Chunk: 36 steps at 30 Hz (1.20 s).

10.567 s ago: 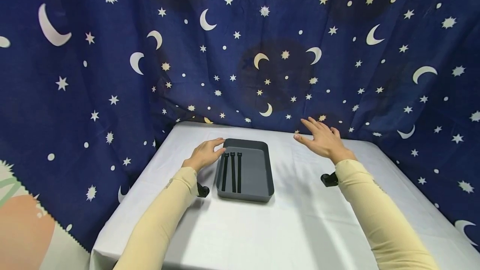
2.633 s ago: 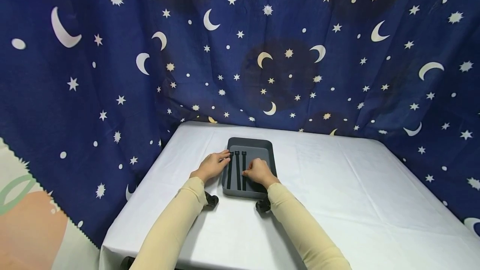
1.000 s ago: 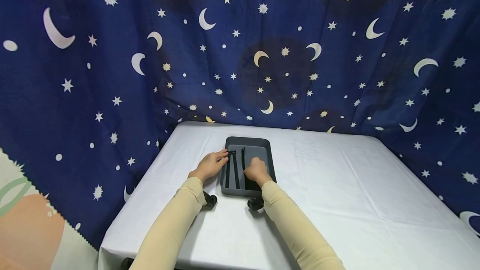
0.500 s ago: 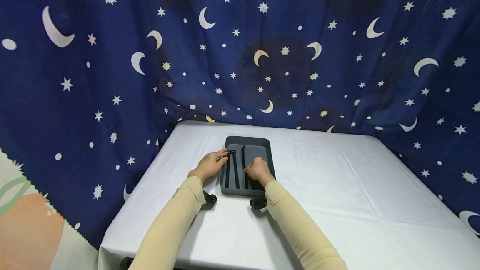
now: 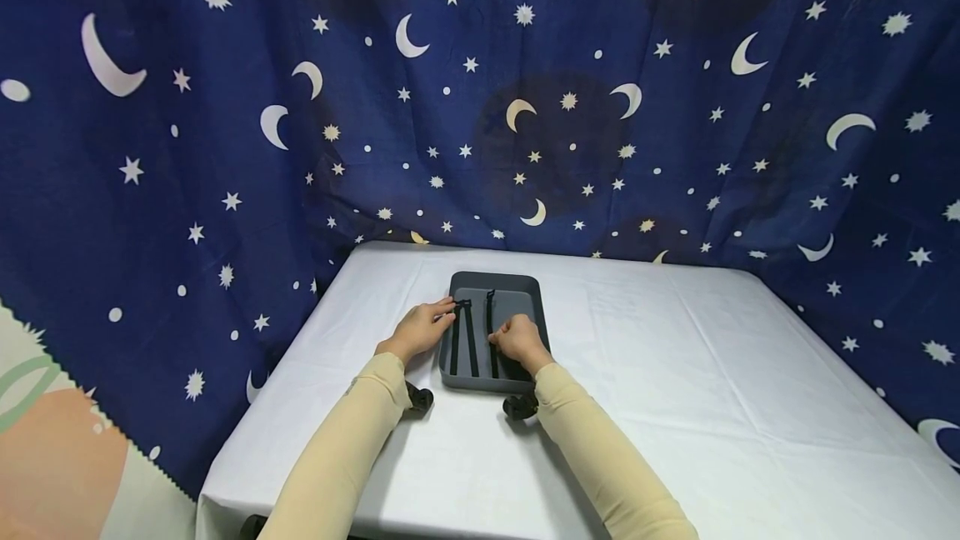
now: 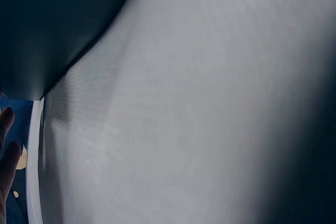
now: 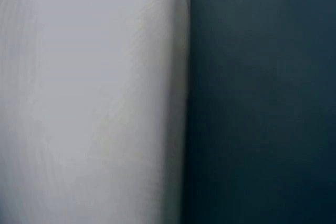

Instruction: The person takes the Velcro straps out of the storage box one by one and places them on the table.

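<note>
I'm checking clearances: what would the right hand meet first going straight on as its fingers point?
Beyond the pinched strap, the right hand would likely meet the middle strap, though it may pass above; depth is unclear.

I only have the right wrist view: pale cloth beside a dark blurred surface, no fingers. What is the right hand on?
Observer: In the head view, the right hand pinches the rightmost black strap, inside the gray tray.
Operator: Good. Anything at the opposite side?
Observer: Yes, the left hand is at the tray's left rim.
Operator: Is that strap alone in there?
Observer: No, the other two straps lie to its left, far ends close together and near ends spread apart.
</note>
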Available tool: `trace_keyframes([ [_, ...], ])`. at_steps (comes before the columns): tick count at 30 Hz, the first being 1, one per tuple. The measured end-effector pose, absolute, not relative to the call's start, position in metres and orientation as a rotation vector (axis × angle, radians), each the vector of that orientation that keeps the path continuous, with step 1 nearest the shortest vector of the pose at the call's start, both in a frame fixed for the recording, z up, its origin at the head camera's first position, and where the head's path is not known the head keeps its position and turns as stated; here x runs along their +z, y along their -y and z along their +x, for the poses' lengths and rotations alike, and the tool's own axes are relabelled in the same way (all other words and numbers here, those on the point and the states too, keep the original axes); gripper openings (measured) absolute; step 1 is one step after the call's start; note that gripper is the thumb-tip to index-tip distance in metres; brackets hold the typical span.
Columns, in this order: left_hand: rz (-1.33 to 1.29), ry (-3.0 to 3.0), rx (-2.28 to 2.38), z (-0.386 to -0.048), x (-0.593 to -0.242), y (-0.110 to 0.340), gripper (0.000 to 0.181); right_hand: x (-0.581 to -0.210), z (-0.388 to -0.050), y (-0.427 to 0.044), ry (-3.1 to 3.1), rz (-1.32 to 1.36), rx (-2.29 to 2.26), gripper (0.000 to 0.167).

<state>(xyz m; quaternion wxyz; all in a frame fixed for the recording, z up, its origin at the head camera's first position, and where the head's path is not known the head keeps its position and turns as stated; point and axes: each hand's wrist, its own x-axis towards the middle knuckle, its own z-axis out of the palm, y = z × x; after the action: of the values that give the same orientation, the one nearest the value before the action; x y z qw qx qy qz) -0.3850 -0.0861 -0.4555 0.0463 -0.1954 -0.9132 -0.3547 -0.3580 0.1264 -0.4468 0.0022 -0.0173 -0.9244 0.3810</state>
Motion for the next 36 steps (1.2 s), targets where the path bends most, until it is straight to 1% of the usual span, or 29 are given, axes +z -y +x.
trace_keyframes([
  [10, -0.599, 2.783, -1.079, -0.386, -0.453, 0.086, 0.041, -0.445, -0.360, -0.129, 2.849, -0.044, 1.269, 0.033],
  [19, -0.588, 2.786, -1.086, -0.386, -0.455, 0.086, 0.042, -0.446, -0.358, -0.130, 2.829, -0.032, 1.354, 0.032],
  [26, -0.587, 2.786, -1.090, -0.388, -0.458, 0.086, 0.043, -0.447, -0.356, -0.135, 2.801, -0.003, 1.429, 0.035],
  [36, -0.605, 2.785, -1.092, -0.385, -0.455, 0.086, 0.043, -0.445, -0.356, -0.141, 2.773, 0.028, 1.504, 0.025],
])
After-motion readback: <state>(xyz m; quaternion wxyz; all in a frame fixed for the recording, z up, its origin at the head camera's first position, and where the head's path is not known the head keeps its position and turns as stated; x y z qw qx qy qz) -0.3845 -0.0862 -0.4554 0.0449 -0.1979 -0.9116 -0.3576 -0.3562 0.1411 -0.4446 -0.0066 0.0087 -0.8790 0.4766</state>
